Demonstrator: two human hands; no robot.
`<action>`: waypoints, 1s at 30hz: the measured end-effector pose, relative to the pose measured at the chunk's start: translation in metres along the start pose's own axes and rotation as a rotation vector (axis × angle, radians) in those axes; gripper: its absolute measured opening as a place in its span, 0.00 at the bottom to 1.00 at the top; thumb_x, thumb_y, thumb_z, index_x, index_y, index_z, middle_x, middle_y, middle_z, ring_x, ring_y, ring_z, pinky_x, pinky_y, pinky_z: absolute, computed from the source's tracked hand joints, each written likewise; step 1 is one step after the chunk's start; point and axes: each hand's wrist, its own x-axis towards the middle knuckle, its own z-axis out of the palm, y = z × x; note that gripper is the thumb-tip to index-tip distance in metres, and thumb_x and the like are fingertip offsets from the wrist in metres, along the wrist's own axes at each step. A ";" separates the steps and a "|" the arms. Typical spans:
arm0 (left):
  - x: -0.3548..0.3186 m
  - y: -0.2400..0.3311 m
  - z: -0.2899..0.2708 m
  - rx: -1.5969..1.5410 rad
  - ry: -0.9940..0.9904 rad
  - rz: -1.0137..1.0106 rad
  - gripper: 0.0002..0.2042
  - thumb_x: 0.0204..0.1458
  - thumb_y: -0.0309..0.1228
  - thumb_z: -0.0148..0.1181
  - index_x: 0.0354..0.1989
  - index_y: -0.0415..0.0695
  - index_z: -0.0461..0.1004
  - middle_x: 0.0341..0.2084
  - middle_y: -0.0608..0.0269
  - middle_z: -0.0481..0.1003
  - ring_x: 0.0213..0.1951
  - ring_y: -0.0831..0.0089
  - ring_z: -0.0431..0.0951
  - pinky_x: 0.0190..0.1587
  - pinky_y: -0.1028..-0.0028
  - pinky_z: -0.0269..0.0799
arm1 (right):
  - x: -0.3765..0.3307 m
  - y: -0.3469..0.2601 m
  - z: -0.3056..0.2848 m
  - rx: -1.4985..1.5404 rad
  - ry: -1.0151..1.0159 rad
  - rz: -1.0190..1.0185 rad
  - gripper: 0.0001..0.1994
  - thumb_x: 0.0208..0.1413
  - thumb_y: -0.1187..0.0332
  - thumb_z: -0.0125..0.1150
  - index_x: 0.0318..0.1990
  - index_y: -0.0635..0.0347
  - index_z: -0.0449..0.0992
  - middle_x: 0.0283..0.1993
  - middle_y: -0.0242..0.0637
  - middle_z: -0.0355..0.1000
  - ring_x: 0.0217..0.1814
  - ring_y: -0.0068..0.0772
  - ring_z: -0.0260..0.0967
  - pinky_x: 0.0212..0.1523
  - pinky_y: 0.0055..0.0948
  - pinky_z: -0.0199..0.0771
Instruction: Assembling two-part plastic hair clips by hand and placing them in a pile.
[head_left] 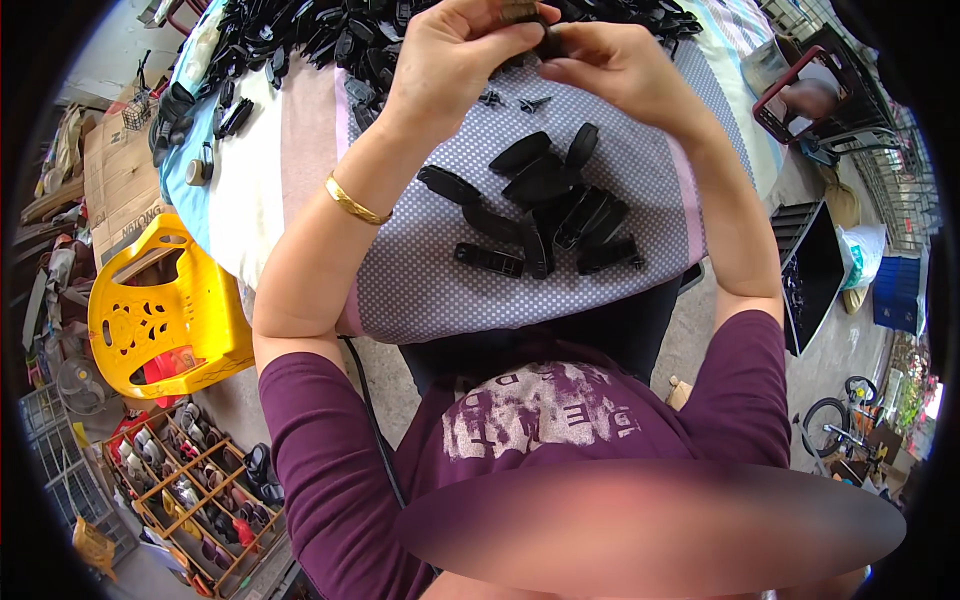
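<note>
My left hand point(455, 55) and my right hand point(615, 65) meet at the top of the view over a table, both pinching one small black plastic part point(548, 42) between the fingertips. A gold bangle point(352, 203) sits on my left wrist. Below the hands, a cluster of several oblong black plastic parts point(550, 215) lies on a grey dotted cloth point(430, 270). Two tiny black pieces point(512, 100) lie just under my hands. A big heap of black parts point(320, 35) fills the table's far side.
A yellow plastic chair point(165, 315) stands at the left beside the table. A wooden shoe rack point(190, 490) sits low left. A black crate point(812, 270) and a bicycle point(835, 420) are at the right. A red-framed chair point(800, 95) stands top right.
</note>
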 end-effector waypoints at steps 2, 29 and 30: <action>-0.009 0.014 0.004 0.498 -0.020 -0.006 0.24 0.56 0.32 0.70 0.63 0.49 0.76 0.45 0.56 0.82 0.39 0.70 0.83 0.44 0.69 0.81 | 0.011 -0.025 -0.028 0.134 -0.113 0.180 0.13 0.57 0.67 0.71 0.46 0.64 0.82 0.37 0.37 0.82 0.36 0.27 0.79 0.40 0.28 0.78; 0.024 -0.045 0.044 1.652 -0.059 0.329 0.31 0.42 0.35 0.75 0.52 0.36 0.67 0.45 0.41 0.76 0.51 0.44 0.75 0.56 0.55 0.73 | 0.004 0.023 -0.047 0.074 0.034 0.383 0.12 0.62 0.67 0.61 0.47 0.63 0.84 0.32 0.33 0.81 0.31 0.22 0.77 0.32 0.24 0.77; 0.023 -0.032 0.040 1.371 0.019 0.077 0.30 0.42 0.31 0.74 0.52 0.36 0.66 0.42 0.42 0.77 0.48 0.45 0.78 0.53 0.56 0.75 | 0.006 0.024 -0.041 0.140 0.057 0.302 0.12 0.64 0.69 0.60 0.49 0.65 0.83 0.33 0.31 0.80 0.30 0.19 0.76 0.31 0.22 0.76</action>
